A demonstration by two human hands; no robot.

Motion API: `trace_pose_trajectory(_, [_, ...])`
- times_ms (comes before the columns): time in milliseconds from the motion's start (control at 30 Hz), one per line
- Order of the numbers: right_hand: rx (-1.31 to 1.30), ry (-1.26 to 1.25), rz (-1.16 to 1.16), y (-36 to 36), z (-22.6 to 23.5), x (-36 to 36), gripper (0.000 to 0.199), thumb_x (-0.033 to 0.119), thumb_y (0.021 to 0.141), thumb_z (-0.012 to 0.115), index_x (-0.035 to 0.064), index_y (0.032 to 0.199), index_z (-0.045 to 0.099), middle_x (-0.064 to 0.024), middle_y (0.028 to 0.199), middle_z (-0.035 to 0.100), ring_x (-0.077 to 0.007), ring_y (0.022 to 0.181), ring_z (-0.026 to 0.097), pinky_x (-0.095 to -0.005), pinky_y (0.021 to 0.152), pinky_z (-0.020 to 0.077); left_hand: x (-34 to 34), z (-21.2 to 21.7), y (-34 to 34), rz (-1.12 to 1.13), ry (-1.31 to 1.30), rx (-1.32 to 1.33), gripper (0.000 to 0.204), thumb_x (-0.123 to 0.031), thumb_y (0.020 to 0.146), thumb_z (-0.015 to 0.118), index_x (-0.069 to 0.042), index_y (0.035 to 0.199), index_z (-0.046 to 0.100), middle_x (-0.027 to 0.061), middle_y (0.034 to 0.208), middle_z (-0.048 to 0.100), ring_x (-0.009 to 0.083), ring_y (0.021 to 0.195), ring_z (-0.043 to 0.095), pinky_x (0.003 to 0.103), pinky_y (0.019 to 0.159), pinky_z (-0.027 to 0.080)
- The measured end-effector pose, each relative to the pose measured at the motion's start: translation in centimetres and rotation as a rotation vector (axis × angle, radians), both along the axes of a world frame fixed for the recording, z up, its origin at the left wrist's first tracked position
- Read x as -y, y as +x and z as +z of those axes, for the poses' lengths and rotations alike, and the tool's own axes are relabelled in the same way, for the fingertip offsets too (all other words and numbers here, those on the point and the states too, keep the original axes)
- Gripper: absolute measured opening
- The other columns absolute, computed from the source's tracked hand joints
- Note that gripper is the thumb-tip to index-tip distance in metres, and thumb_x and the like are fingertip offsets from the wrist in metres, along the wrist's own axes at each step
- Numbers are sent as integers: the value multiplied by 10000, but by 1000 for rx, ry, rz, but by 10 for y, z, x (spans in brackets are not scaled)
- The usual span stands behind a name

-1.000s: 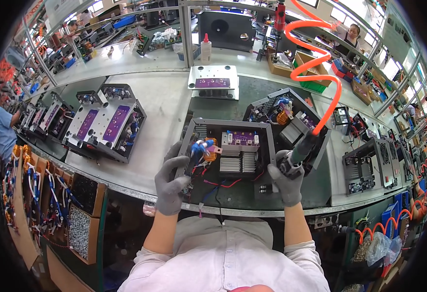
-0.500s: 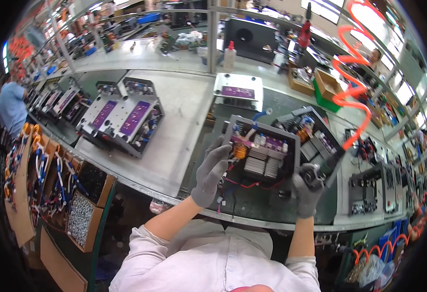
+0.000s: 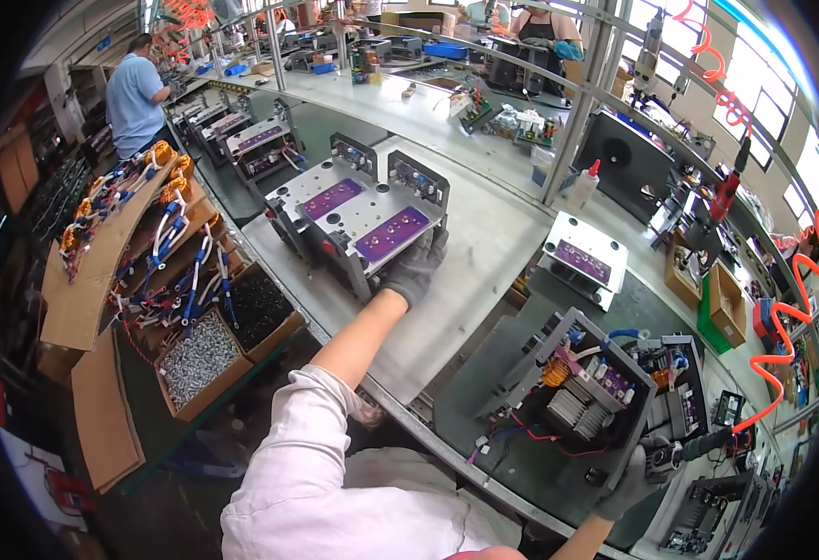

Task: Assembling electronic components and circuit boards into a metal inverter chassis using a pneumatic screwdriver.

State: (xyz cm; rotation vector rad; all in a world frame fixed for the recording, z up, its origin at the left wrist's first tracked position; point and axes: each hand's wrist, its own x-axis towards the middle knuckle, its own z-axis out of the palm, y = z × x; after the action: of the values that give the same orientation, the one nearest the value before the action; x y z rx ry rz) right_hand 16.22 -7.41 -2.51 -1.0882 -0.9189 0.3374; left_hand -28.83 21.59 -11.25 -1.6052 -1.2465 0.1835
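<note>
My left hand [image 3: 416, 273], in a grey glove, rests against the right side of a metal chassis [image 3: 341, 220] with two purple circuit boards [image 3: 393, 233] on top. Its fingers look stretched along the side panel, somewhat blurred, and whether they grip it is hard to see. At lower right my gloved right hand [image 3: 626, 485] is closed around a dark air tool [image 3: 668, 456] joined to a coiled orange hose [image 3: 771, 369]. Beside that hand lies an open black housing [image 3: 521, 373] with copper coils, a finned grey heat sink [image 3: 577, 413] and loose wires.
A white plate [image 3: 585, 259] with a purple board lies behind the housing. Left of the bench stand a box of small metal screws [image 3: 196, 362] and a pile of cables with blue sleeves [image 3: 174, 229]. A person in blue [image 3: 136, 101] stands at far left; another is across the bench.
My view has swung left. My left hand has left the open housing and reached the chassis with purple boards. The right hand keeps the air tool beside the housing.
</note>
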Motion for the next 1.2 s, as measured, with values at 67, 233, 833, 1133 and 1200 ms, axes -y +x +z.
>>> trace_pose_trajectory(67, [54, -57, -61, 2, 2, 3, 388, 19, 805, 657, 3, 1169, 525, -94, 1006, 614, -163, 918, 578, -315, 871, 475, 4, 5, 4, -45, -3, -31, 458, -206, 946, 299, -86, 1359, 457, 119, 1502, 339, 438, 1346, 320, 561, 1145, 92])
trace_pose_trajectory(233, [69, -32, -39, 1, -3, 4, 381, 19, 792, 671, 4, 1149, 538, -87, 998, 620, -150, 899, 579, -296, 842, 479, -7, 6, -18, -84, -96, 56, 470, -159, 924, 305, -49, 1347, 478, 165, 1487, 351, 440, 1322, 362, 557, 1142, 137])
trace_pose_trajectory(833, [10, -15, -117, -38, 23, 17, 300, -77, 745, 595, 14, 1023, 532, -66, 877, 586, -70, 607, 544, -188, 496, 452, 72, 81, 8, -80, -772, 773, 387, -362, 812, 596, -166, 1144, 633, 77, 1096, 630, 262, 1048, 592, 402, 864, 452])
trace_pose_trajectory(1133, [12, 11, -100, -35, 8, 17, 335, -22, 766, 640, 28, 1079, 530, -60, 942, 597, -73, 752, 548, -207, 655, 471, 101, 47, 7, 9, -1049, 831, 467, -245, 811, 589, -131, 1259, 523, 204, 1226, 519, 370, 1116, 549, 414, 939, 453])
trace_pose_trajectory(1200, [27, 25, -69, -35, 7, 21, 375, -21, 780, 643, 37, 1129, 519, -61, 989, 600, -74, 831, 542, -214, 727, 464, 102, 36, 0, 23, -1080, 830, 389, -209, 808, 600, -99, 1180, 574, 195, 1153, 553, 360, 1107, 552, 420, 937, 451])
